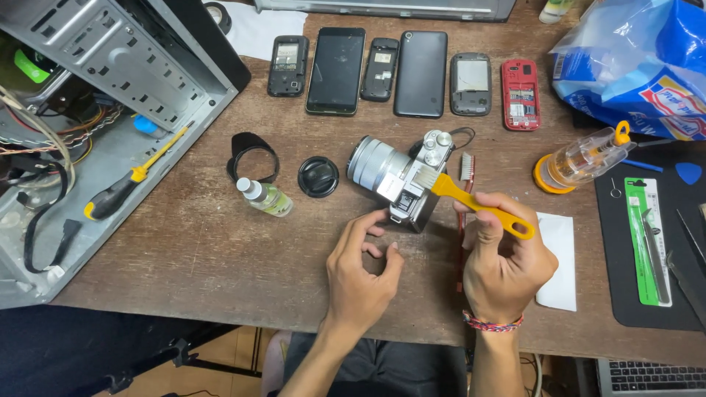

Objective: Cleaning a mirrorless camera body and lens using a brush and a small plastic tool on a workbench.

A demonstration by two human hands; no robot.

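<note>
Fingers (491, 220) of our right hand (507, 265) clamped on yellow brush (471, 198), bristles over silver camera (401, 176) at frame centre; left hand (360, 268) loosely curled, empty, steadying the camera's near corner

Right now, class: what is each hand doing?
Left hand: holds nothing, fingers curled, fingertips touching the camera.
Right hand: closed on the yellow brush, bristles on the camera.

Bright, even overhead light, soft shadows under both hands, sharp focus, slight wide-angle bending at the edges
</note>
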